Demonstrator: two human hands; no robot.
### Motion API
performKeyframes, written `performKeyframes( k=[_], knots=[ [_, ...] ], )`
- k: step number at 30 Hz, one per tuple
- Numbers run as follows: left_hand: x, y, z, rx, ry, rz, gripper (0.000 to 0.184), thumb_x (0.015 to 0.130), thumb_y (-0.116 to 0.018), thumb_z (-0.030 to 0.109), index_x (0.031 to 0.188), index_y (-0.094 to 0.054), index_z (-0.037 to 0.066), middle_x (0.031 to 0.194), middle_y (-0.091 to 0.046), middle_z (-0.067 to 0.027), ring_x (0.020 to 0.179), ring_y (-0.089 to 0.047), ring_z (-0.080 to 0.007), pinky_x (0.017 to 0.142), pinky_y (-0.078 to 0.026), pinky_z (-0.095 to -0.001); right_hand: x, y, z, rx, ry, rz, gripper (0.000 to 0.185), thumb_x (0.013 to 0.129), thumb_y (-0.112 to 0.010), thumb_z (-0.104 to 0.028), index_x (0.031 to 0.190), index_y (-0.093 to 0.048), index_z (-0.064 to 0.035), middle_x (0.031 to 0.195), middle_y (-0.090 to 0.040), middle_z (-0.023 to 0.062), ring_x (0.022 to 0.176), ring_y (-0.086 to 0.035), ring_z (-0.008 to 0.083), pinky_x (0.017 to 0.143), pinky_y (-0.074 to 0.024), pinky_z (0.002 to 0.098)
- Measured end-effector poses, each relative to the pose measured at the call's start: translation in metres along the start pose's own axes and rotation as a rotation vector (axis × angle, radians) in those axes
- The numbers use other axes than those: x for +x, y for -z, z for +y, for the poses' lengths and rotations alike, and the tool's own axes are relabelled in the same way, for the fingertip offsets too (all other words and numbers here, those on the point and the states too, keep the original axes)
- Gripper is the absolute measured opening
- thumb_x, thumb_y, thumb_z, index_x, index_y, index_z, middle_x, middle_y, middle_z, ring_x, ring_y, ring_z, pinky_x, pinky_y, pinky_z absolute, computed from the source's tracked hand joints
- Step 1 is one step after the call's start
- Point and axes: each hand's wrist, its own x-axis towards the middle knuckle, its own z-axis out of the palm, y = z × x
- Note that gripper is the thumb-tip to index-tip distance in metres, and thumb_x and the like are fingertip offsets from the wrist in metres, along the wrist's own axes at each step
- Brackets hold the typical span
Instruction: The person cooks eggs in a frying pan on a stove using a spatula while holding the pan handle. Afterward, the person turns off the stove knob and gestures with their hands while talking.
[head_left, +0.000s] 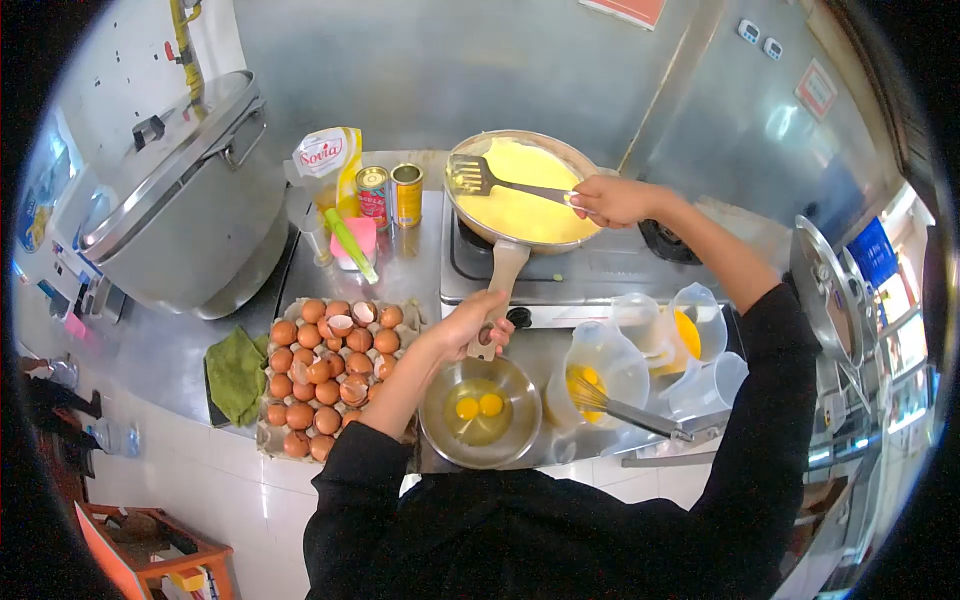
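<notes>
My left hand (pixel 472 322) is closed around the light handle (pixel 508 268) of a frying pan on the stove. A thin yellow layer of egg (pixel 535 205) covers most of the pan's bottom. In my right hand (pixel 618 200) is the handle of a dark slotted spatula (pixel 520 188); its slotted head lies at the left side of the pan, over the egg's edge. Whether the head touches the egg I cannot tell. Just below my left hand stands a metal bowl (pixel 530 432) holding two raw yolks (pixel 479 406) in their whites.
A carton of brown eggs (pixel 327 366) with some cracked shells sits left, beside a green cloth (pixel 236 376). Plastic jugs (pixel 622 358), one with beaten egg and a whisk (pixel 640 416), stand right. Two cans (pixel 406 196), an oil pouch (pixel 330 165) and a large pot (pixel 195 220) are behind.
</notes>
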Motion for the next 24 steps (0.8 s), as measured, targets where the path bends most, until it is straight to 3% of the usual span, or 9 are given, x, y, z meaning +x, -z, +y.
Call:
performKeyframes(
  k=[8, 17, 24],
  knots=[
    [-0.002, -0.005, 0.001, -0.044, 0.009, -0.002, 0.020, 0.084, -0.042, 0.029, 0.089, -0.027, 0.017, 0.060, -0.035, 0.0021, 0.045, -0.036, -0.0053, 0.042, -0.039, -0.0219, 0.062, -0.017, -0.004, 0.187, -0.212, 0.210, 0.030, 0.084, -0.031, -0.022, 0.074, -0.047, 0.0008, 0.048, -0.043, 0.0039, 0.034, -0.039, 0.0133, 0.031, -0.0313, 0.0275],
    [-0.002, -0.005, 0.004, 0.018, 0.066, 0.011, 0.021, 0.084, -0.042, 0.030, 0.092, -0.027, 0.018, 0.061, -0.036, 0.0028, 0.047, -0.037, -0.0051, 0.044, -0.042, -0.0237, 0.003, -0.008, 0.019, -0.061, 0.082, -0.006, 0.030, 0.085, -0.031, -0.025, 0.073, -0.047, -0.0016, 0.048, -0.041, 0.0036, 0.034, -0.038, 0.0122, 0.032, -0.0326, 0.0276],
    [-0.008, -0.005, 0.011, 0.050, 0.087, 0.029, 0.021, 0.084, -0.042, 0.032, 0.092, -0.029, 0.018, 0.060, -0.034, 0.0037, 0.047, -0.036, -0.0051, 0.044, -0.041, -0.0232, 0.010, -0.018, 0.014, -0.033, 0.064, 0.045, 0.028, 0.087, -0.032, -0.023, 0.072, -0.046, -0.0031, 0.048, -0.042, 0.0039, 0.037, -0.040, 0.0126, 0.035, -0.0324, 0.0274]
  ],
)
